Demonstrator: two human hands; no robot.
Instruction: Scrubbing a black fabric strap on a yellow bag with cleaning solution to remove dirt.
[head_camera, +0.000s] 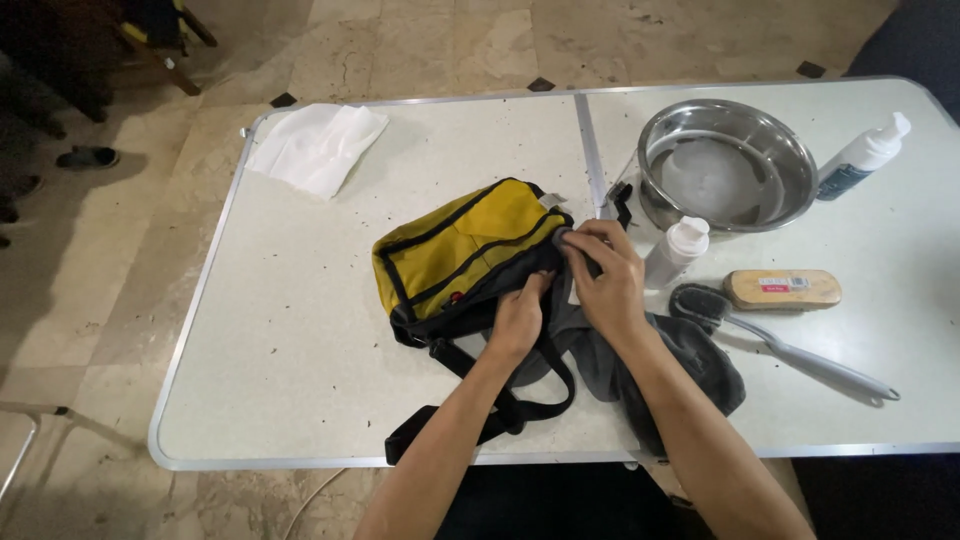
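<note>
A yellow shoulder bag (455, 245) with black trim lies in the middle of the white folding table (300, 340), its black strap (500, 405) trailing toward the near edge. My left hand (520, 320) presses on the bag's dark lower side, holding it down. My right hand (608, 275) pinches a dark grey cloth (690, 365) against the bag's right corner; the rest of the cloth lies bunched under my right forearm.
A steel bowl (727, 165) stands at the back right, with a small white bottle (676, 250) in front of it. A white pump bottle (862, 155), a wooden brush (782, 289) and a long-handled brush (790, 350) lie at right. White tissue (315, 145) sits back left.
</note>
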